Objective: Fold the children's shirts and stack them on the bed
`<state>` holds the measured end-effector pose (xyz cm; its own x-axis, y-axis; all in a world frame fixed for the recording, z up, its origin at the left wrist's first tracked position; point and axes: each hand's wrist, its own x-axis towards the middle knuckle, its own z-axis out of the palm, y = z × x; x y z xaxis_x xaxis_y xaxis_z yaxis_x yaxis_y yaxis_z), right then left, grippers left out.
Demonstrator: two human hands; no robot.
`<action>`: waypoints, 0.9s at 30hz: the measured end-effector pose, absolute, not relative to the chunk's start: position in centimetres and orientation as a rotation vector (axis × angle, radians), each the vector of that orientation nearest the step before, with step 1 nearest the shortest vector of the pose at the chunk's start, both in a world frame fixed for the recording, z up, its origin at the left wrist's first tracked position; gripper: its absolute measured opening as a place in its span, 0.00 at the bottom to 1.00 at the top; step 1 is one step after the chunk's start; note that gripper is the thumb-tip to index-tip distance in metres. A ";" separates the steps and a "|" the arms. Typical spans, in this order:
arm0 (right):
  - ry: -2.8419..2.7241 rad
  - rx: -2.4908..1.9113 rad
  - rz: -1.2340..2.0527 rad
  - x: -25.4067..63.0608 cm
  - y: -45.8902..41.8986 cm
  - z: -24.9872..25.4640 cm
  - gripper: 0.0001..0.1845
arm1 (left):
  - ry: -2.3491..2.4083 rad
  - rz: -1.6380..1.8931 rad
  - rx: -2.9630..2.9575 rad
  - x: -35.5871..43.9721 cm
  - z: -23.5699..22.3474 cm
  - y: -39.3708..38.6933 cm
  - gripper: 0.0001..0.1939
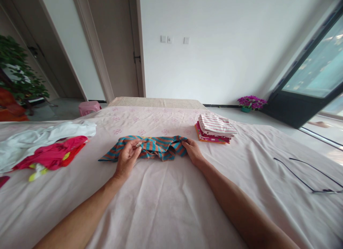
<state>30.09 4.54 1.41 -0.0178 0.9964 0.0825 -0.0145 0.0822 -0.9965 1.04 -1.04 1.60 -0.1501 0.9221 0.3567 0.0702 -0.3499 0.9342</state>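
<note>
A striped garment (158,146) in teal and orange-brown, probably a small shirt, lies bunched across the middle of the bed cover. My left hand (128,157) pinches its cloth left of centre, thumb against fingers. At its right end, my right hand (193,151) has the fingers closed on the edge of the same garment; those fingertips are partly hidden by cloth. The garment's left corner spreads flat on the sheet beyond my left hand. Just past my right hand stands a stack of folded clothes (215,129), with a white, red-striped piece on top.
Loose white clothing (50,138) and crumpled pink-red clothing (57,152) lie on the left of the bed sheet (158,206). Eyeglasses (313,190) rest at the right. Beyond the bed are a pink stool (89,108), purple flowers (252,101) in a green pot, and a door (115,45).
</note>
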 end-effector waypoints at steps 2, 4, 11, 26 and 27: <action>-1.244 -1.140 1.167 30.1 4.6 1.3 0.14 | 1.164 1.540 1.478 1.3 1.6 -1.1 0.27; -1.224 -1.143 1.169 30.1 4.6 1.2 0.15 | 1.258 1.517 1.566 1.3 1.4 -1.0 0.27; -1.208 -1.065 1.203 30.1 4.5 1.4 0.16 | 1.524 1.521 1.573 0.7 1.4 -0.8 0.15; -1.337 -1.095 1.083 30.3 4.9 0.5 0.16 | 1.598 1.601 1.423 -0.4 0.5 0.0 0.12; -1.334 -1.116 1.057 30.3 5.0 0.4 0.16 | 1.601 1.623 1.406 -0.6 0.2 0.2 0.12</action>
<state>30.34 4.97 0.40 -0.0122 0.9847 0.1738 0.0561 0.1742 -0.9831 -0.57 0.20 0.24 -0.3728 0.8651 0.3356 0.3240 -0.2175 0.9207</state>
